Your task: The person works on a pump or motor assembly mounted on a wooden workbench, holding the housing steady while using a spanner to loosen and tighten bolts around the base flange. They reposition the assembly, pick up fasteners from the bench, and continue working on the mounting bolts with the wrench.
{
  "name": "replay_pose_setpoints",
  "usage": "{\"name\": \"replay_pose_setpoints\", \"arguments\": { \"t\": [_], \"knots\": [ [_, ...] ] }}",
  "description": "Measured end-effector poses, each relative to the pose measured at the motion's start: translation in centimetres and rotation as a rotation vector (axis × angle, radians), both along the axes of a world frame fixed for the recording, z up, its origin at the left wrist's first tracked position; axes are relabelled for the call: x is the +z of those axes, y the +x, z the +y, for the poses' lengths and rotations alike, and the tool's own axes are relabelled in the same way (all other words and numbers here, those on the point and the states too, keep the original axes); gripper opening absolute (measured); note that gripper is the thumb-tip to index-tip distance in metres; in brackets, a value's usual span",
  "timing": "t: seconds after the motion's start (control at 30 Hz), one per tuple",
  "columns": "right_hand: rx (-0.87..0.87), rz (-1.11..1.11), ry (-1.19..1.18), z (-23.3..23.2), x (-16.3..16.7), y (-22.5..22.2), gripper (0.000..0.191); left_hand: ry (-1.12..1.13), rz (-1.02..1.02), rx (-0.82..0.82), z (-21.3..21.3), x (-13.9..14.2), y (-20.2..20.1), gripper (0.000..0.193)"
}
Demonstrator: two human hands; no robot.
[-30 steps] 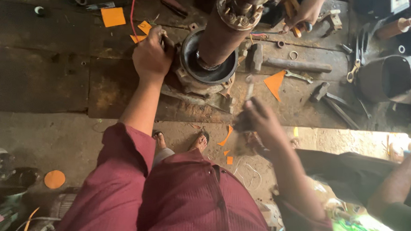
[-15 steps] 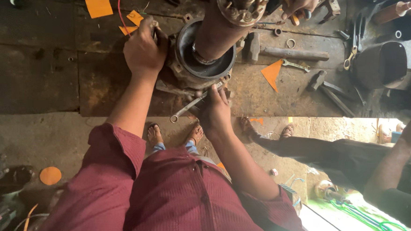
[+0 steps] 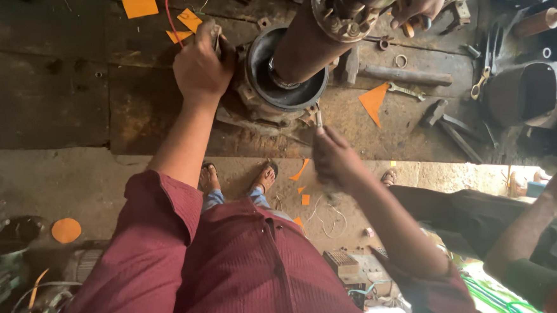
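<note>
- Rusty workbench (image 3: 53,94) carried a round pump housing (image 3: 282,80).
- Left hand (image 3: 200,67) gripped a tool at the housing's left edge.
- Right hand (image 3: 335,159) pinched a wrench (image 3: 318,117) below the housing.

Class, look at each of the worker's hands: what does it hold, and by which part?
The right hand grips a slim metal tool by its lower end. The left hand closes on a tool beside the round housing; its kind cannot be told.
</note>
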State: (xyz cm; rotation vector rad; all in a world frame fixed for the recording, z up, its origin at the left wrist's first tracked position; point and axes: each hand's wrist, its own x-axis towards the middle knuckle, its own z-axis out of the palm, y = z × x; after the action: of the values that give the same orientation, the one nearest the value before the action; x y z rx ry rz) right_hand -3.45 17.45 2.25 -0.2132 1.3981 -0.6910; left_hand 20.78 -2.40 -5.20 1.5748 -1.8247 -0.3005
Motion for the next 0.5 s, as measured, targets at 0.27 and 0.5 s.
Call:
{"name": "replay_pose_setpoints", "arguments": {
  "t": [0.27,0.5],
  "knots": [
    [0.903,0.814,-0.246,-5.1,3.7,-8.2,0.036,-0.069,-0.022,-0.023,0.1,0.4,0.1,0.038],
    [0.063,0.243,-0.292,2.8,1.1,-1.1,0.038,-0.010,-0.013,0.025,0.7,1.3,-0.5,0.033]
  ]
}}
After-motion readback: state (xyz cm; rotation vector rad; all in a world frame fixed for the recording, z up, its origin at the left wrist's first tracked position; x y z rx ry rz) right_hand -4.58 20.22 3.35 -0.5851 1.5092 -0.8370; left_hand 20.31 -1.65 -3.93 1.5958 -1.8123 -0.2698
